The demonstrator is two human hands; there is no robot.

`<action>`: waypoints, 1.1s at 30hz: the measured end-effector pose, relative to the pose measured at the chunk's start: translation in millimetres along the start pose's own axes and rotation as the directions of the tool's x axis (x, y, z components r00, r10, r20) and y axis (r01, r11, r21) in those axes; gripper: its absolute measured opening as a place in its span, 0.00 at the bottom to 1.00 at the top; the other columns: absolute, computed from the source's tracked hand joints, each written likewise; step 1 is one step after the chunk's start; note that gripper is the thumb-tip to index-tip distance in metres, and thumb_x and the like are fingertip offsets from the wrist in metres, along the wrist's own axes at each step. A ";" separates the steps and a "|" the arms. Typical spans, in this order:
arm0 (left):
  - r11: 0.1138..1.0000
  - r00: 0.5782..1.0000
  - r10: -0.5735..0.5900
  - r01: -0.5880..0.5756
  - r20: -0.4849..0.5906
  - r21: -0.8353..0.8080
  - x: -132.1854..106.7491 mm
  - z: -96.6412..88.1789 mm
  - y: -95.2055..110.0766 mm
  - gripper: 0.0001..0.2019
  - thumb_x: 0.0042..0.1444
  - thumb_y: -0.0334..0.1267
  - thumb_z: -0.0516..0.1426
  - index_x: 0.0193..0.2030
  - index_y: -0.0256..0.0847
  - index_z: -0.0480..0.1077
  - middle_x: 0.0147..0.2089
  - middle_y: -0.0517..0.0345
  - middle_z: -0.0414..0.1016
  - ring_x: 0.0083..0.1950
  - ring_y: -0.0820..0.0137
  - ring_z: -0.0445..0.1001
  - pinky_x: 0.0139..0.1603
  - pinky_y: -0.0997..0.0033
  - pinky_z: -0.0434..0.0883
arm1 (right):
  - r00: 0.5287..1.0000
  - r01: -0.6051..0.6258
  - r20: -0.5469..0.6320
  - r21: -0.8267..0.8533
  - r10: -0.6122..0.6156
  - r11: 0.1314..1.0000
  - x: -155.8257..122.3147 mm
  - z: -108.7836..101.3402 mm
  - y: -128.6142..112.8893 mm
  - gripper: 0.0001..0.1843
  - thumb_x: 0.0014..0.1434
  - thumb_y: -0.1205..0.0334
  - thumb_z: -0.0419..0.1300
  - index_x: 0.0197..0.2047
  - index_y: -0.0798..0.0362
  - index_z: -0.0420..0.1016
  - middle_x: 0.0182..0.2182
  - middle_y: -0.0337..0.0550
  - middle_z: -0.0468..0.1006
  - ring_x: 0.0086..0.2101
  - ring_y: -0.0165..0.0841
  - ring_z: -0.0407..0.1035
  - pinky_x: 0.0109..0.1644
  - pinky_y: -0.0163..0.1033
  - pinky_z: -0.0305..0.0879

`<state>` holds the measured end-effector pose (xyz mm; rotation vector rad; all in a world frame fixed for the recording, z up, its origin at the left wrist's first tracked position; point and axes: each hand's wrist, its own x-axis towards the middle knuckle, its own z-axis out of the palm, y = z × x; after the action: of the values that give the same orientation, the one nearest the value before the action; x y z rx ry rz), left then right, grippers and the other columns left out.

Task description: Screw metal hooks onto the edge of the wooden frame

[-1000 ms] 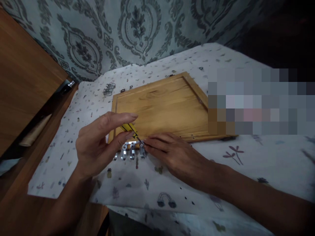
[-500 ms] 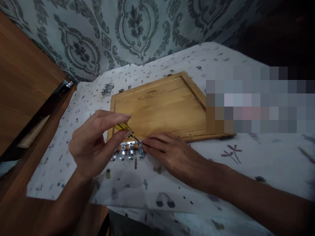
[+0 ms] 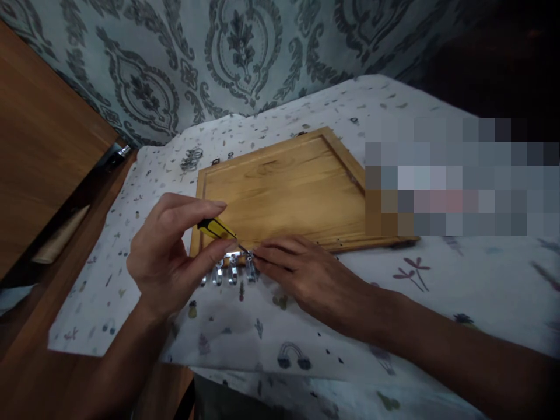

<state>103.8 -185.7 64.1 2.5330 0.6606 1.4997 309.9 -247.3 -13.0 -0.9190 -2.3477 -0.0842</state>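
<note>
My left hand (image 3: 175,254) pinches a small yellow and black screwdriver (image 3: 213,228) between thumb and fingers. Its thin shaft slants down to the right, and the tip meets the right end of a shiny metal hook rail (image 3: 233,255). The rail lies along the near edge of a wooden panel (image 3: 280,192), with several hooks hanging past that edge. At the rail's right end, the fingertips of my right hand (image 3: 301,268) press together close to the screwdriver tip. Those fingers hide whether a screw is there.
A white patterned cloth (image 3: 258,344) covers the table. Behind the panel lies a cluster of metal pieces (image 3: 191,158), and a small dark fitting (image 3: 216,162) sits by its far edge. A patterned curtain (image 3: 245,52) hangs at the back; wooden furniture (image 3: 44,116) stands left. Part of the right side is blurred out.
My left fingers have shifted on the screwdriver, and more of its handle shows now. The tip stays at the rail's right end. My right hand has not visibly moved.
</note>
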 end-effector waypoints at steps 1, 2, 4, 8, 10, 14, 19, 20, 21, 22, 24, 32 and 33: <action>1.000 1.000 -0.008 0.008 -0.011 0.004 0.2 0.1 1.3 0.20 0.52 0.35 0.68 0.52 0.53 0.75 0.41 0.60 0.78 0.40 0.69 0.75 0.37 0.65 0.75 | 1.000 0.000 -0.002 -0.005 0.000 1.000 0.2 -0.3 -0.2 0.14 0.65 0.74 0.53 0.50 0.58 0.75 0.49 0.52 0.81 0.47 0.41 0.72 0.51 0.48 0.72; 1.000 1.000 -0.018 0.018 -0.016 -0.003 0.5 0.2 2.6 0.21 0.52 0.33 0.68 0.52 0.53 0.75 0.41 0.61 0.79 0.39 0.70 0.75 0.36 0.66 0.75 | 1.000 0.002 -0.002 -0.006 -0.002 1.000 0.5 -0.5 -0.4 0.14 0.65 0.74 0.53 0.50 0.59 0.75 0.49 0.52 0.81 0.47 0.41 0.72 0.51 0.48 0.73; 0.998 0.999 -0.043 0.043 -0.010 -0.037 1.2 0.0 5.0 0.21 0.53 0.30 0.67 0.52 0.53 0.75 0.43 0.62 0.79 0.40 0.71 0.76 0.38 0.66 0.76 | 1.000 0.009 0.004 -0.001 -0.009 1.000 1.0 -0.7 -0.7 0.13 0.65 0.73 0.53 0.50 0.60 0.75 0.49 0.53 0.81 0.47 0.42 0.72 0.51 0.49 0.73; 0.992 0.997 -0.035 0.044 0.075 -0.121 4.3 -3.0 6.2 0.23 0.54 0.25 0.65 0.54 0.51 0.75 0.46 0.61 0.80 0.43 0.70 0.79 0.44 0.66 0.79 | 1.000 0.013 0.012 -0.004 -0.013 1.000 1.4 0.3 -1.0 0.12 0.66 0.73 0.54 0.49 0.61 0.76 0.48 0.53 0.81 0.47 0.43 0.72 0.50 0.50 0.73; 0.988 0.994 -0.031 0.047 0.107 -0.147 5.5 -4.3 5.4 0.23 0.54 0.24 0.64 0.55 0.50 0.75 0.46 0.60 0.80 0.44 0.70 0.79 0.46 0.66 0.79 | 1.000 0.007 0.007 -0.006 -0.007 1.000 1.2 1.0 -0.8 0.12 0.66 0.74 0.54 0.49 0.61 0.75 0.49 0.53 0.81 0.47 0.42 0.72 0.50 0.50 0.73; 0.987 0.993 -0.060 0.075 0.102 -0.142 4.1 -3.0 2.4 0.22 0.57 0.26 0.62 0.56 0.51 0.74 0.46 0.59 0.79 0.45 0.69 0.78 0.46 0.64 0.79 | 1.000 0.005 -0.001 0.009 -0.005 1.000 1.3 0.5 -0.8 0.13 0.64 0.74 0.55 0.50 0.61 0.75 0.49 0.53 0.80 0.48 0.42 0.72 0.51 0.49 0.73; 0.998 1.000 0.004 -0.004 0.013 -0.069 3.6 1.7 1.4 0.22 0.50 0.29 0.68 0.51 0.51 0.77 0.43 0.58 0.79 0.43 0.68 0.75 0.40 0.64 0.75 | 0.999 0.004 0.038 0.006 -0.004 1.000 2.8 -1.9 -1.9 0.11 0.64 0.73 0.56 0.49 0.61 0.76 0.48 0.53 0.81 0.47 0.43 0.72 0.51 0.49 0.72; 0.999 1.000 0.016 -0.017 -0.010 -0.049 4.4 2.3 2.2 0.22 0.49 0.28 0.69 0.51 0.51 0.77 0.42 0.59 0.79 0.41 0.70 0.74 0.38 0.66 0.74 | 0.999 0.006 0.042 0.008 -0.006 1.000 2.8 -1.9 -1.9 0.11 0.64 0.73 0.56 0.49 0.61 0.76 0.48 0.53 0.81 0.47 0.43 0.71 0.51 0.50 0.72; 0.999 0.999 0.022 -0.023 -0.023 -0.038 5.4 2.7 3.2 0.22 0.49 0.28 0.69 0.51 0.51 0.77 0.41 0.60 0.79 0.39 0.71 0.74 0.37 0.67 0.74 | 0.999 0.008 0.044 0.009 -0.009 1.000 2.6 -1.7 -1.7 0.11 0.65 0.73 0.56 0.49 0.61 0.76 0.48 0.53 0.81 0.47 0.43 0.71 0.51 0.50 0.72; 0.999 1.000 0.022 -0.022 -0.023 -0.034 6.4 3.0 4.4 0.22 0.49 0.27 0.68 0.51 0.51 0.77 0.40 0.61 0.80 0.38 0.72 0.73 0.36 0.68 0.73 | 0.999 0.010 0.045 0.012 -0.010 1.000 2.4 -1.3 -1.3 0.12 0.65 0.72 0.56 0.50 0.62 0.75 0.48 0.53 0.80 0.48 0.43 0.71 0.52 0.51 0.72; 0.999 1.000 0.006 -0.006 -0.008 -0.046 8.1 2.9 6.5 0.21 0.51 0.27 0.68 0.51 0.51 0.77 0.40 0.61 0.80 0.37 0.72 0.74 0.35 0.68 0.73 | 0.999 0.013 0.052 0.018 -0.014 1.000 1.6 -0.2 -0.3 0.12 0.65 0.72 0.57 0.50 0.62 0.75 0.49 0.54 0.80 0.48 0.44 0.71 0.52 0.51 0.71; 0.962 0.991 -0.087 0.111 0.105 -0.249 6.5 -0.6 7.7 0.25 0.53 0.21 0.64 0.55 0.46 0.75 0.46 0.57 0.78 0.43 0.70 0.79 0.44 0.66 0.79 | 0.996 -0.023 0.082 0.040 0.019 0.999 1.5 2.0 0.1 0.12 0.66 0.72 0.56 0.50 0.56 0.76 0.49 0.50 0.80 0.50 0.41 0.71 0.54 0.49 0.70; 0.955 0.989 -0.099 0.126 0.114 -0.269 5.7 -1.0 7.0 0.25 0.52 0.20 0.64 0.55 0.46 0.75 0.46 0.57 0.78 0.44 0.69 0.79 0.45 0.66 0.79 | 0.996 -0.021 0.083 0.034 0.019 0.999 2.0 1.9 0.1 0.12 0.66 0.72 0.56 0.50 0.57 0.76 0.49 0.51 0.80 0.50 0.41 0.71 0.54 0.50 0.71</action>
<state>107.4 -189.7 71.5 2.3016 0.5305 1.3159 307.9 -245.6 -13.4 -0.9456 -2.4076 0.0026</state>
